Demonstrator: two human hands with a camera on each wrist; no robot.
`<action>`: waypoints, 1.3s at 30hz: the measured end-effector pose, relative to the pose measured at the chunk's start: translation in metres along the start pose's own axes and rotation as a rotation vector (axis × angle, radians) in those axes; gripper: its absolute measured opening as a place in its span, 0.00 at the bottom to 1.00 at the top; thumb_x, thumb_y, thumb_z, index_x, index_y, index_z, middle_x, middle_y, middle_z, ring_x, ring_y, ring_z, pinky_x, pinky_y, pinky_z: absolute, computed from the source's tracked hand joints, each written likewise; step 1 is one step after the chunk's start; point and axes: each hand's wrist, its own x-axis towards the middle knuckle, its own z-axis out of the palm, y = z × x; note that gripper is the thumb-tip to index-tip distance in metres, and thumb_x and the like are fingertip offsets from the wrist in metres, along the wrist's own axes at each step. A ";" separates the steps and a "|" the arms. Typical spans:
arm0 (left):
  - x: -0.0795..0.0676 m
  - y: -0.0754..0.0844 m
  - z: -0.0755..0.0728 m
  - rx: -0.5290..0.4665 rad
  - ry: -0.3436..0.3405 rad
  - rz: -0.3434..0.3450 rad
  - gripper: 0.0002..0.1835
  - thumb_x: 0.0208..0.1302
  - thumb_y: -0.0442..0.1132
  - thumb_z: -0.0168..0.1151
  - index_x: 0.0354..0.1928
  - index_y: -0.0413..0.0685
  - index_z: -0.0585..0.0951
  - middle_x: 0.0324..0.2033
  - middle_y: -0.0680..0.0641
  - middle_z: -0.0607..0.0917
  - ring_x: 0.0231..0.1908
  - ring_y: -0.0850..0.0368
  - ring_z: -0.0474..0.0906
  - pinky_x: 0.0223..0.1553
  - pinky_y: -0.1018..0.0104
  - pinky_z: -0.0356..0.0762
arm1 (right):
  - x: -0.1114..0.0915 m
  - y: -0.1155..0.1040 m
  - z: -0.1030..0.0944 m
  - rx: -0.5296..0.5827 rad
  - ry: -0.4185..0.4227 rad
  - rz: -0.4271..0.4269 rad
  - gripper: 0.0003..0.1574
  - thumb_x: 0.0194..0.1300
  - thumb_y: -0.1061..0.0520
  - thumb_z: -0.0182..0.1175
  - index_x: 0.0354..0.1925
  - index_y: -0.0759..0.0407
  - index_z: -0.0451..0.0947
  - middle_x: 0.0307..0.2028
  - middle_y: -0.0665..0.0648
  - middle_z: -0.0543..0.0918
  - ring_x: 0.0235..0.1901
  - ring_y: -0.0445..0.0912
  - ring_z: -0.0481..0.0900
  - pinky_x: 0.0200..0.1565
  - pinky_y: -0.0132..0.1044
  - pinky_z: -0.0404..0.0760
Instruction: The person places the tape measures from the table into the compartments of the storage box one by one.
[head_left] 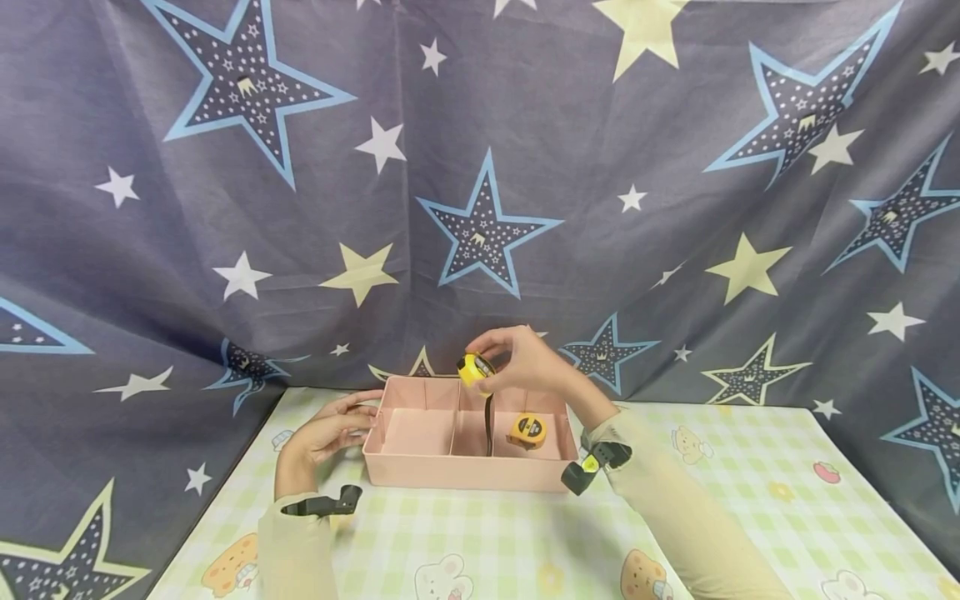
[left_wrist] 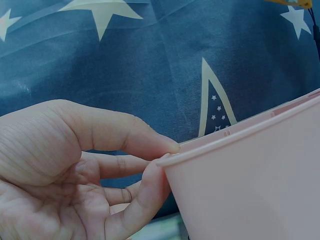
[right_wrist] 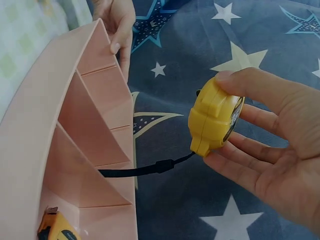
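Observation:
My right hand [head_left: 528,362] grips a yellow tape measure [right_wrist: 212,117] between thumb and fingers, above a pink divided box [head_left: 465,473]. The tape measure's black wrist strap [right_wrist: 127,173] hangs down into the narrow middle compartment. At the box's left end, my left hand [head_left: 327,432] pinches the rim at a corner, with the thumb on top in the left wrist view. A second tape measure, orange-yellow with a dark round label [head_left: 529,428], lies in the right compartment. The left compartment shows a bare floor.
The box stands on a table with a green checked cloth [head_left: 480,533] printed with cartoon animals. Right behind it hangs a dark curtain [head_left: 525,108] with stars. Two dividers split the box into three compartments. Each wrist wears a black camera mount [head_left: 324,502].

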 end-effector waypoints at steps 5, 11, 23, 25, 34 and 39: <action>0.000 0.000 -0.001 0.011 0.003 -0.001 0.39 0.73 0.29 0.56 0.78 0.32 0.49 0.53 0.51 0.84 0.50 0.58 0.85 0.48 0.67 0.85 | 0.000 0.002 0.003 0.001 -0.018 0.005 0.29 0.51 0.66 0.77 0.53 0.61 0.84 0.51 0.59 0.87 0.53 0.53 0.83 0.47 0.35 0.87; -0.001 0.001 0.001 -0.012 -0.004 0.005 0.39 0.72 0.28 0.56 0.78 0.31 0.48 0.51 0.54 0.85 0.49 0.58 0.86 0.48 0.68 0.85 | 0.000 0.005 0.005 -0.010 -0.021 0.017 0.29 0.51 0.66 0.76 0.53 0.62 0.84 0.50 0.61 0.87 0.53 0.54 0.84 0.47 0.36 0.87; -0.002 0.003 0.003 -0.024 -0.020 0.016 0.39 0.72 0.26 0.55 0.78 0.30 0.48 0.53 0.51 0.84 0.49 0.58 0.86 0.48 0.67 0.85 | 0.000 0.014 0.014 -0.064 -0.028 0.081 0.29 0.48 0.62 0.79 0.51 0.56 0.86 0.47 0.54 0.88 0.52 0.51 0.84 0.56 0.44 0.83; -0.002 0.002 0.002 -0.016 -0.013 0.013 0.38 0.72 0.27 0.55 0.78 0.31 0.50 0.53 0.51 0.84 0.49 0.58 0.86 0.48 0.67 0.85 | 0.000 0.015 0.015 -0.065 -0.031 0.091 0.29 0.48 0.61 0.80 0.51 0.55 0.86 0.46 0.53 0.88 0.52 0.50 0.83 0.56 0.43 0.83; 0.000 0.000 -0.001 0.014 -0.005 0.009 0.38 0.72 0.29 0.57 0.78 0.33 0.51 0.53 0.52 0.84 0.50 0.58 0.85 0.48 0.67 0.85 | 0.001 0.024 0.021 -0.083 -0.047 0.087 0.28 0.48 0.61 0.80 0.50 0.56 0.86 0.44 0.54 0.88 0.48 0.49 0.84 0.58 0.40 0.83; -0.001 0.002 0.002 0.024 0.032 -0.014 0.39 0.72 0.29 0.57 0.79 0.34 0.52 0.53 0.51 0.83 0.49 0.58 0.85 0.48 0.67 0.85 | 0.002 0.030 0.023 -0.101 -0.071 0.079 0.27 0.48 0.62 0.79 0.49 0.56 0.86 0.43 0.55 0.89 0.45 0.49 0.84 0.50 0.36 0.84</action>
